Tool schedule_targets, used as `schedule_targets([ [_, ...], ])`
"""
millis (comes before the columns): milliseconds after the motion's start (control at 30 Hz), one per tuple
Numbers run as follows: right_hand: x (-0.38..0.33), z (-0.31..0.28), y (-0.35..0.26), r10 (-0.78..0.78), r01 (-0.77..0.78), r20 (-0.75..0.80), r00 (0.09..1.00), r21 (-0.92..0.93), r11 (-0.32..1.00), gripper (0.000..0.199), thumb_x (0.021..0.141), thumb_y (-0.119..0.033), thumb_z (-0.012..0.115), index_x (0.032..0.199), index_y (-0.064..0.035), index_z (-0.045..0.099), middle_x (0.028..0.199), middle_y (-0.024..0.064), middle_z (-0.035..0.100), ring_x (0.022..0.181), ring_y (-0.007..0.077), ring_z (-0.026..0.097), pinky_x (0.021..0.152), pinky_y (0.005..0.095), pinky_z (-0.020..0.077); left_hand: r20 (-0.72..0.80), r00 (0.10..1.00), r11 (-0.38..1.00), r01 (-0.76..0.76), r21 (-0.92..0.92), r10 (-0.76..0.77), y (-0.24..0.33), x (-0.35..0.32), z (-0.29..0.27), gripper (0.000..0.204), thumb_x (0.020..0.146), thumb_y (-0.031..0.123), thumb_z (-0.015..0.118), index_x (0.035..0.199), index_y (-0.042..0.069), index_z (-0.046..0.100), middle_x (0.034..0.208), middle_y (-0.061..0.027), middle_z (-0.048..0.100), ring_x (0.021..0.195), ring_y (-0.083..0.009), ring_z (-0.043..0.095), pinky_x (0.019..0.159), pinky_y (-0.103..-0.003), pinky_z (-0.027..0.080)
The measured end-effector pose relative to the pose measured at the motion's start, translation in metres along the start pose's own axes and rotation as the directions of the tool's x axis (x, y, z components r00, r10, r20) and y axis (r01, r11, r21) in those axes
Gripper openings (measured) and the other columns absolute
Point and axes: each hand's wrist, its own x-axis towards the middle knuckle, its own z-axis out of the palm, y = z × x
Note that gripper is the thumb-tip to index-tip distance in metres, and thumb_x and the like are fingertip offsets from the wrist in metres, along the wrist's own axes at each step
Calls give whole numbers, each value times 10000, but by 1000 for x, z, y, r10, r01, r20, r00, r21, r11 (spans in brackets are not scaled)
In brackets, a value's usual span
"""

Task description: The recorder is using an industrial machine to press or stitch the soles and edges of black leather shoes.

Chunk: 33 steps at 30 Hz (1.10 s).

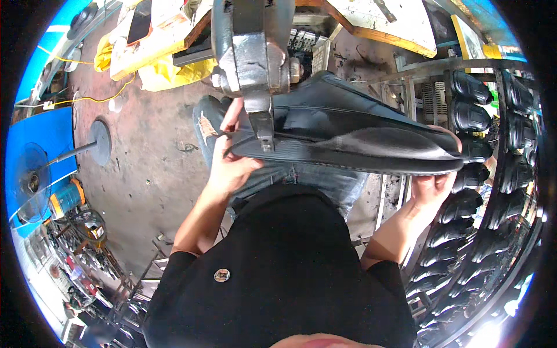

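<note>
A black leather boot [371, 142] lies sideways across the middle of the view, its stitched sole edge facing me. My left hand [232, 168] grips its left end, with the thumb on the near edge and fingers up on the far side. At the right end my right hand [432, 182] is closed round the boot from below and behind, its fingers partly hidden. Over the left part of the boot stands a metal machine head [252, 58]. The narrow metal foot [264, 130] of that machine comes down at the boot, close to my left hand; whether it touches cannot be made out.
Racks at the right hold several rows of black footwear [470, 119]. White-topped worktables [394, 23] stand at the far side, with a yellow bag [174, 74] under one. To the left are a standing fan [32, 181], a round grey base [100, 142] and a yellow cable [110, 100].
</note>
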Motion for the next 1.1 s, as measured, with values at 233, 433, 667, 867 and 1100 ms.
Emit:
schedule_targets([
  [233, -5, 61, 12, 272, -300, 138, 952, 266, 916, 886, 651, 21, 832, 1443, -39, 439, 1306, 89, 606, 1198, 222, 614, 1043, 373, 497, -109, 983, 988, -154, -21, 150, 23, -10, -37, 1209, 657, 186, 980, 1612, 23, 258, 1642, -94, 317, 1423, -249, 445, 1165, -409, 411],
  [433, -12, 102, 36, 251, -374, 331, 910, 389, 842, 816, 747, 109, 783, 1447, -53, 395, 1299, 94, 592, 1200, 211, 616, 996, 346, 551, -140, 966, 966, -192, 171, 217, 57, -20, -72, 1171, 672, 183, 968, 1607, 25, 281, 1661, -126, 292, 1457, -256, 417, 1195, -412, 372],
  [667, -13, 132, 31, 211, -383, 408, 888, 403, 832, 739, 806, 68, 806, 1417, -37, 405, 1322, 111, 573, 1195, 209, 614, 1012, 353, 532, -134, 890, 799, -314, 512, 436, 73, -24, -66, 1123, 735, 270, 934, 1609, 28, 272, 1652, -177, 315, 1501, -304, 355, 1220, -452, 309],
  [867, -12, 154, 17, 185, -312, 407, 895, 273, 910, 644, 792, 30, 846, 1336, -26, 507, 1242, 79, 602, 1136, 170, 619, 987, 326, 507, 411, 819, 13, -453, 891, 400, 106, -6, 0, 1053, 712, 424, 917, 1562, 85, 398, 1582, -164, 457, 1517, -384, 331, 1232, -619, 140],
  [1100, 5, 162, -14, 59, 44, 474, 878, -202, 978, 582, 755, -69, 864, 1253, -35, 565, 1140, 123, 654, 1067, 293, 661, 943, 388, 526, 493, 862, 153, -507, 848, 123, 99, 33, 43, 712, 717, 278, 907, 1316, 60, 592, 1315, -133, 639, 1326, -367, 552, 1180, -585, 308],
])
